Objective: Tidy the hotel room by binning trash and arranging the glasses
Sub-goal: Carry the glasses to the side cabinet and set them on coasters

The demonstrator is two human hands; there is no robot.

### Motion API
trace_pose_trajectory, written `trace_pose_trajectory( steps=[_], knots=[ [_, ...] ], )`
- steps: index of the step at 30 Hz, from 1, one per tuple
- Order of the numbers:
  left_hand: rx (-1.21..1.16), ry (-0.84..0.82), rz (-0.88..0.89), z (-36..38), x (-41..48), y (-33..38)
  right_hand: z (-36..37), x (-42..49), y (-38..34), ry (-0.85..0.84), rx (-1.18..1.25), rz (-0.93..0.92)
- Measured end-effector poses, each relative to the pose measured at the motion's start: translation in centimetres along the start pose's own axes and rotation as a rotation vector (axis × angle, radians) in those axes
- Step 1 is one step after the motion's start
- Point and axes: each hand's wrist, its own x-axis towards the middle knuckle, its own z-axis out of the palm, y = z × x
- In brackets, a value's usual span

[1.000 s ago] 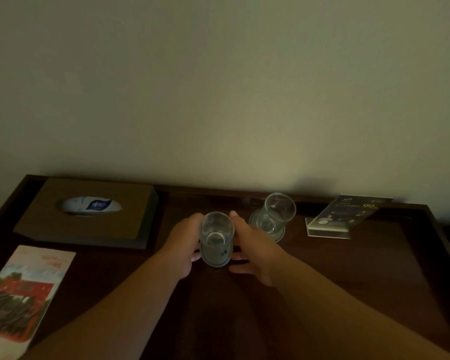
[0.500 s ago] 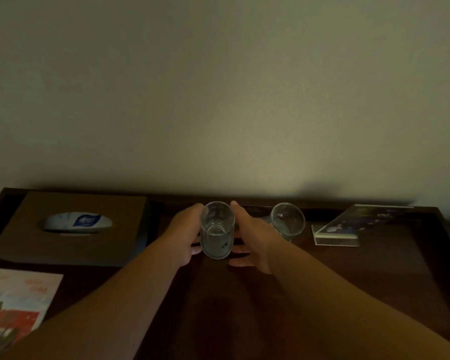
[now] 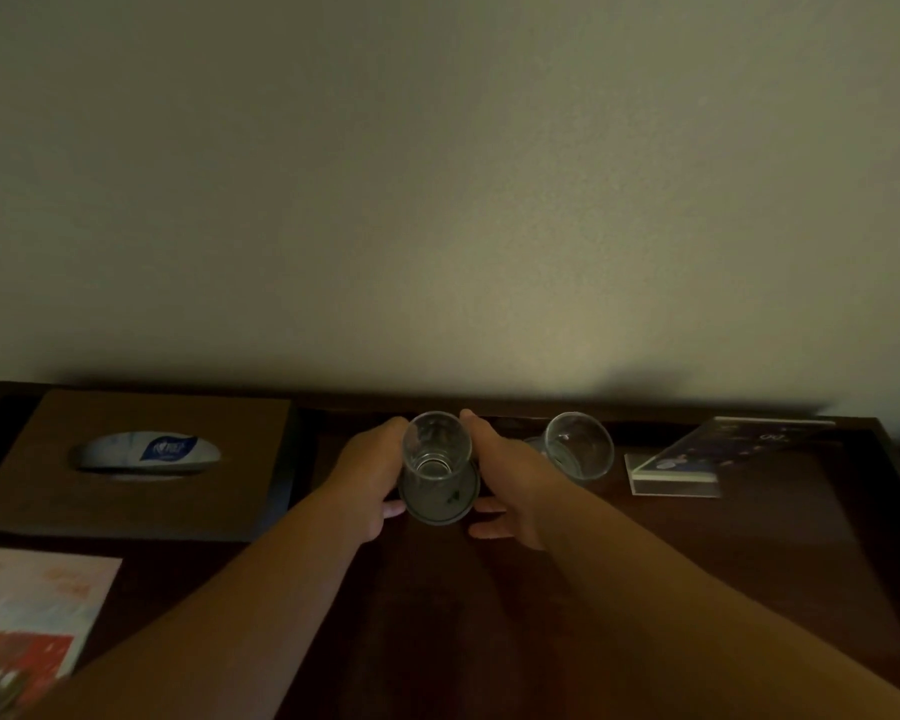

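Both hands have slid the glass on its round coaster farther back toward the wall, almost level with the second glass on its right. The left hand and right hand curl around it from either side, thumbs at the coaster's near edge. It stands upright on the dark table, right of the tissue box.

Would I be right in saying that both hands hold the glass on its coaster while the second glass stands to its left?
Not quite: the head view shows the second glass to the right of the held glass. The left hand and right hand do hold it on its coaster.
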Motion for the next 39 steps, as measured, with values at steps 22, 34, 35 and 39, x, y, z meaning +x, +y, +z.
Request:
trace_pose_trajectory(
  steps=[22,34,35,39],
  knots=[
    [0.006,-0.048,0.038,0.1,-0.6,-0.5,0.1,-1.3,0.1,0.027,0.002,-0.061],
    [-0.073,0.001,0.022,-1.9,-1.5,-2.3,-3.4,-3.1,5.6,-0.064,0.014,0.003],
    [-0.079,-0.005,0.01,-2.0,-1.6,-2.5,-4.2,-3.3,6.3,-0.05,0.019,0.032],
    [-0.108,-0.031,-0.015,-1.9,-2.0,-2.9,-7.0,-3.3,7.2,0.165,0.161,0.057]
  ],
)
